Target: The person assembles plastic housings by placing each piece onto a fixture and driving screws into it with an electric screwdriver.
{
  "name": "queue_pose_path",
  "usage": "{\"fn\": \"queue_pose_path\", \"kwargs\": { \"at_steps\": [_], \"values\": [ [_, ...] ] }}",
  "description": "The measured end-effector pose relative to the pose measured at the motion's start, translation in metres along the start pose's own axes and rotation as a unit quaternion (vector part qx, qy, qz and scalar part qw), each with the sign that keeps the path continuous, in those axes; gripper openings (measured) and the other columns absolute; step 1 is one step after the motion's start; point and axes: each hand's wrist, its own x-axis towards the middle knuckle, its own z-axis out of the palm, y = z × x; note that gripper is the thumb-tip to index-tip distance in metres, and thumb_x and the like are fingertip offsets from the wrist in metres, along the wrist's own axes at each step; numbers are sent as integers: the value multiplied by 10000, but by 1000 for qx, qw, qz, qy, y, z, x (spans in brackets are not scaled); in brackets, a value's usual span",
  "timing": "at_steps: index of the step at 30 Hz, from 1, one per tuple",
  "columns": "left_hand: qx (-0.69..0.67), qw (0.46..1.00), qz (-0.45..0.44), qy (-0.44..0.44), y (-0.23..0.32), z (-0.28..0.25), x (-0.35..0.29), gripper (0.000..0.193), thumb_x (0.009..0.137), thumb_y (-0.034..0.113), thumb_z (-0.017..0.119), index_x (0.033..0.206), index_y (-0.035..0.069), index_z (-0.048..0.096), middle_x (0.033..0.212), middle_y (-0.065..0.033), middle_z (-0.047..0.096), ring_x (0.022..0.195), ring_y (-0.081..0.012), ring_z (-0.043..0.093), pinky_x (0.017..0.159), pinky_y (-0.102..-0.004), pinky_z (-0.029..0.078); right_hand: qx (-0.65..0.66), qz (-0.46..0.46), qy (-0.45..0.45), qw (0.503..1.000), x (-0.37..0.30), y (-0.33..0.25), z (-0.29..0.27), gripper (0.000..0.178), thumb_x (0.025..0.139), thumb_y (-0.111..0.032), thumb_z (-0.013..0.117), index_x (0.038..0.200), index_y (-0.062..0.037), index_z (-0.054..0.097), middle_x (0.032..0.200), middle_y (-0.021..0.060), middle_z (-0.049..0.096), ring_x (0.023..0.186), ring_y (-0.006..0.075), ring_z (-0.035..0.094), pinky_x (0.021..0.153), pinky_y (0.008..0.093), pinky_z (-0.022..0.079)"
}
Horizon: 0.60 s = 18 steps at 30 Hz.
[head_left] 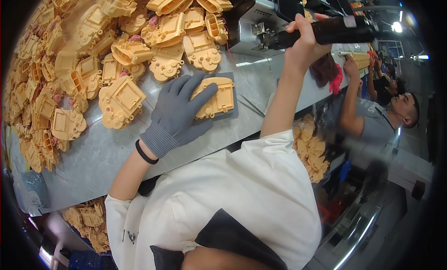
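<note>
My left hand [179, 112], in a grey knitted glove, holds a yellow plastic housing [224, 96] on a dark grey pad [233, 112]. Its index finger lies across the housing, and the other fingers reach along the left side. My bare right hand [307, 41] is wrapped round a thick black electric screwdriver [342, 30] held almost level. The screwdriver's front end points left at the metal front of a screw feeder [253, 30]. Whether its tip touches the feeder I cannot tell. Left of my gloved hand, another yellow housing [122, 102] lies alone on the bench.
A large heap of yellow housings [86, 51] covers the left and far side of the grey bench [181, 149]. More housings [309, 149] fill a container below the right edge. A co-worker [372, 114] sits at the right, near a dark red and pink cloth [328, 72].
</note>
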Motion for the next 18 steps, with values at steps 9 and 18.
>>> {"fn": "queue_pose_path", "kwargs": {
  "at_steps": [9,18],
  "values": [
    [-31,998,32,43,18,-13,9,670,607,287,744,1209,127,496,1233,-153,455,1134,-335,431,957,-452,357,33,-31,12,999,-16,-12,-15,321,676,111,583,954,30,444,575,101,544,443,151,499,500,272,447],
    [14,999,-6,-36,11,19,21,721,618,307,756,1238,106,449,1252,-156,429,1178,-311,410,993,-420,329,-11,-74,-1,997,4,7,1,327,668,120,579,961,36,462,587,112,532,450,171,512,509,297,463]
  ]
}}
